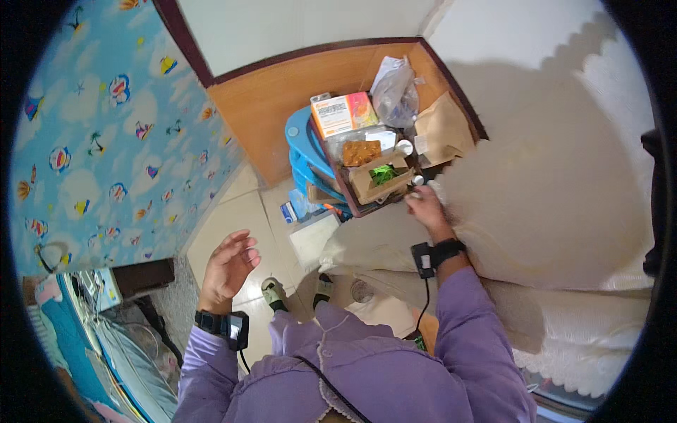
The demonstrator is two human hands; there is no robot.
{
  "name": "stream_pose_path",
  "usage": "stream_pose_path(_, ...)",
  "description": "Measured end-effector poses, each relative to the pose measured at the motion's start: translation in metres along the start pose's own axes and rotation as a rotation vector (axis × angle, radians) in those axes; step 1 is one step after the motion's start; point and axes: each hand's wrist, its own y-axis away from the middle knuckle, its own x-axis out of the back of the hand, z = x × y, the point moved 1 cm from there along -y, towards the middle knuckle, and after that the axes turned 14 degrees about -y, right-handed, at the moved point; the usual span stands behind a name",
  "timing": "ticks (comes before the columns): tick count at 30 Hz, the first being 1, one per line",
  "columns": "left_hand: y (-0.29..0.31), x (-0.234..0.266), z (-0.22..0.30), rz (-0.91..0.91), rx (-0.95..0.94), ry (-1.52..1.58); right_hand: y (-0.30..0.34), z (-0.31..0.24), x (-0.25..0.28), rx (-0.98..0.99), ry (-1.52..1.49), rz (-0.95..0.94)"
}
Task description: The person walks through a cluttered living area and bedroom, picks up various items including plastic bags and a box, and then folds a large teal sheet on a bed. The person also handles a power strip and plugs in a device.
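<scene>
My right hand (424, 206) reaches to the near right corner of a dark-rimmed tray (345, 185), its fingers bent together beside a white-capped bottle (417, 180). Whatever lies between those fingers is too small to make out. In the tray stand an open cardboard box (367, 189) with a bright green item (383, 174) inside and an orange-brown packet (362, 153). A white-and-orange carton (344, 114) is at the tray's far left. Well to the left, my left hand (229, 264) hangs in the air, empty, with its fingers loosely apart.
A blue plastic stool (300, 141) supports the tray. Behind it are a clear plastic bag (396, 95) and a brown paper bag (443, 130). A large cream-covered cushioned piece (550, 211) fills the right side. Patterned blue fabric (120, 141) hangs left. A white box (315, 240) lies on the tiled floor.
</scene>
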Motion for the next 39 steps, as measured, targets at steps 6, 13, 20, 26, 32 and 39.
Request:
stream_pose_path(6, -0.007, -0.017, 0.006, 0.0, 0.085, -0.014, 0.032, 0.018, 0.049, -0.309, 0.507, 0.058)
stream_pose_path(13, -0.004, 0.013, -0.016, 0.103, 0.114, 0.046, 0.053, 0.058, 0.038, -0.336, 1.119, -0.125)
stream_pose_path(20, 0.011, 0.05, -0.043, 0.198, 0.127, 0.07, 0.049, 0.1, -0.009, 0.099, 1.434, -0.37)
stream_pose_path(26, 0.019, 0.094, -0.111, 0.19, 0.248, 0.038, 0.029, 0.138, -0.096, 0.07, 1.34, -0.575)
stream_pose_path(32, 0.045, 0.16, -0.209, 0.287, 0.497, 0.168, -0.022, 0.24, -0.206, -0.054, 1.199, -0.572)
stream_pose_path(39, 0.061, 0.232, -0.282, 0.429, 0.519, 0.369, -0.08, 0.372, -0.3, -0.177, 0.773, -0.49)
